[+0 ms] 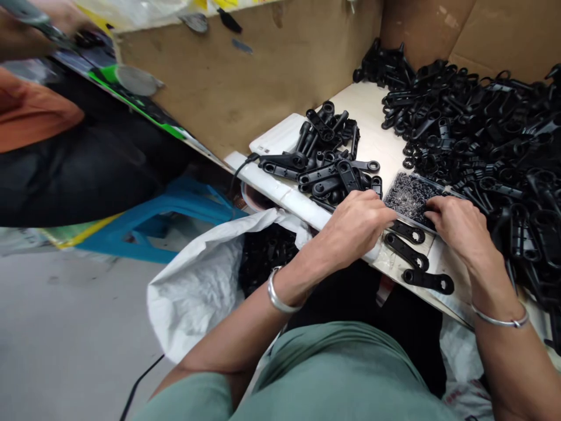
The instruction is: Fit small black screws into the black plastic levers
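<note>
My left hand (359, 225) is closed, its fingers curled over the near end of a black plastic lever (412, 232) at the table edge. Whether the fingertips grip that lever or something smaller is hidden. Two more black levers, a middle one (407, 251) and a front one (428, 281), lie beside it, each with a notched round hole at one end. My right hand (462, 225) pinches at the right side of a clear shallow box (414, 222) filled with tiny black pieces (409, 193). What its fingertips hold is too small to make out.
A loose pile of black levers (326, 169) lies left of the box, and a large heap (473, 128) covers the right. Cardboard walls (263, 70) border the table. Below hangs a white sack (193, 286) with black parts, near a blue stool (153, 216). Another person's hand (65, 20) is at upper left.
</note>
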`<state>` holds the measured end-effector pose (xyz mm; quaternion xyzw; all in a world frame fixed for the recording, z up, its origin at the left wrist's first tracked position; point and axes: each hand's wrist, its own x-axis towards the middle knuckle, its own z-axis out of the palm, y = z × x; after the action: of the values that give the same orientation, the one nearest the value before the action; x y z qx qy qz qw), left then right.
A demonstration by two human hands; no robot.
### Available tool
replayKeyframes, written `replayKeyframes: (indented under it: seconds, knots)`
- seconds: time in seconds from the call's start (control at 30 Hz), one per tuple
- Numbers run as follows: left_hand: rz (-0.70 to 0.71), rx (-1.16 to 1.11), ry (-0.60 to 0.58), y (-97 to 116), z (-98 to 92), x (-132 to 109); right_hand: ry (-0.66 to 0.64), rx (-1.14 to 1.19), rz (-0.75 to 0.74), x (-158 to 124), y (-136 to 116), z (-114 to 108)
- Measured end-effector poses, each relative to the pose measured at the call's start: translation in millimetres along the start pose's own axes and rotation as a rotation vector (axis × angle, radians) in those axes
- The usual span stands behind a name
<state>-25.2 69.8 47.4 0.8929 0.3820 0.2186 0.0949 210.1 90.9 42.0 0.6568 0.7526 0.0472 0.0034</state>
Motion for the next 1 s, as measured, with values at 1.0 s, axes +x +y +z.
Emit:
replayKeyframes:
  seconds: [1.0]
  knots:
    - [-0.019, 0.068, -0.234, 1, 33.3, 121, 0.062, 1.607, 0.432, -48, 18, -11]
